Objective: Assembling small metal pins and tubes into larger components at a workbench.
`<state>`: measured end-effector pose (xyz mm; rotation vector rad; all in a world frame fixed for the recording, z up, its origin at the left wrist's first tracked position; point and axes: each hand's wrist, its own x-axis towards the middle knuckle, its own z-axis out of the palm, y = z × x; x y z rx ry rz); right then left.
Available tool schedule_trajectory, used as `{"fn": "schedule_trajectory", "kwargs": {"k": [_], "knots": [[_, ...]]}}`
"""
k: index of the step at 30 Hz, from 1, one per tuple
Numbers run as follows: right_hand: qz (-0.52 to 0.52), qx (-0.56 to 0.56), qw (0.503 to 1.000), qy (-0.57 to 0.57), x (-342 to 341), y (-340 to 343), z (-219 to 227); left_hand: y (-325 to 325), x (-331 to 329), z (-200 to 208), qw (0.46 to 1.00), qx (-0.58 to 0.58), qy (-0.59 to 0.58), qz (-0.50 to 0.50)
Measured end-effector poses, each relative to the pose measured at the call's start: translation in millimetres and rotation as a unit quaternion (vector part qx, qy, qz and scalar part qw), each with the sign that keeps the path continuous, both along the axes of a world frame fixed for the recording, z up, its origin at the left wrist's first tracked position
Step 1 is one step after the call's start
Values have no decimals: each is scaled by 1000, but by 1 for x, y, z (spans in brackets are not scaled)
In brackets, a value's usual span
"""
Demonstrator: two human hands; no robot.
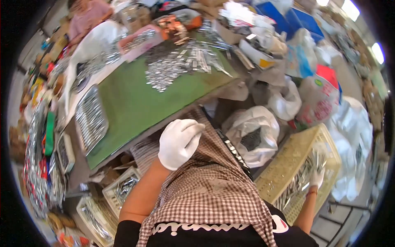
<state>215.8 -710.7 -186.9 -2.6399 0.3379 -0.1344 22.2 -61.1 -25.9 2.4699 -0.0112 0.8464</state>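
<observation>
My left hand (179, 142), in a white glove, is held over my checked apron (205, 181), just off the near edge of the green work table (127, 107). Its fingers are curled together, and nothing shows between them. My right hand (317, 178), also gloved, reaches down to the right into a yellow plastic crate (284, 171). Thin shiny metal strips (294, 187) lie in that crate around the hand. Its fingers blend with pale streaks there, so whether they grip any strips is unclear.
Flat metal pieces (166, 70) are spread on the table's far side. A tray of metal pieces (91, 117) sits at its left. A pink bin (142, 43) is behind. White bags (255, 131) stand between table and crate. Smaller crates (96, 218) are low left. Another person (88, 18) sits far left.
</observation>
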Motion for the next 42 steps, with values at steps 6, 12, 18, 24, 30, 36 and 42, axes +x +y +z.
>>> {"fn": "schedule_trajectory", "kwargs": {"k": [6,12,18,24,30,36,42], "knots": [[52,234,968,-80,13,189,142,-48,46,-14,989,-67,32,-129],[247,482,838,68,-16,329,157,-74,76,-36,928,-278,145,-200],[399,429,796,153,-49,436,163,-74,72,-14,652,-726,63,-212],[490,335,794,136,-63,476,143,-44,75,-9,628,-768,-100,-78],[406,413,781,233,-60,472,169,-6,59,16,524,-817,-235,-49],[561,311,747,175,-55,464,191,-45,30,-29,514,-857,22,-35],[585,204,764,178,-66,467,171,-68,26,-94,391,-917,5,-79]]}}
